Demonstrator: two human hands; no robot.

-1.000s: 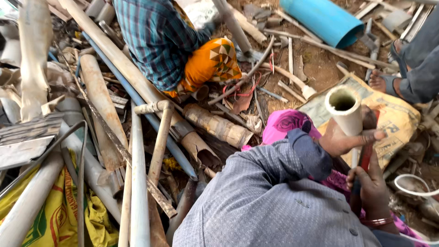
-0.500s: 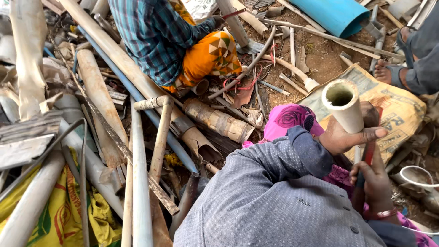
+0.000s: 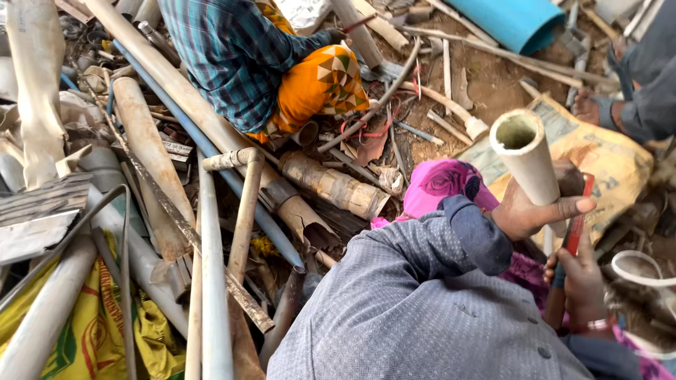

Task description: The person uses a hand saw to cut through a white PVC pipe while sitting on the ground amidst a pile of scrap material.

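Observation:
My left hand [image 3: 529, 211] grips a short cream plastic pipe [image 3: 527, 160], held upright with its open end toward me. Just below it, my right hand [image 3: 583, 281], with a bangle at the wrist, is closed around a thin red tool [image 3: 579, 224] that lies against the pipe's lower part. My grey sleeve [image 3: 422, 302] fills the lower middle of the view. Pink patterned cloth [image 3: 440, 184] lies under my arms.
A seated person in a plaid shirt and orange cloth [image 3: 282, 63] is at the top. Another person's foot [image 3: 586, 107] rests on a yellow sack [image 3: 612, 158] at the right. Long dirty pipes [image 3: 148, 162] and scrap cover the left; a blue pipe [image 3: 517, 21] lies top right.
The pipe's open end sits slightly higher in view than a second ago. My hands keep the same grips. The view has shifted a little over the scrap pile.

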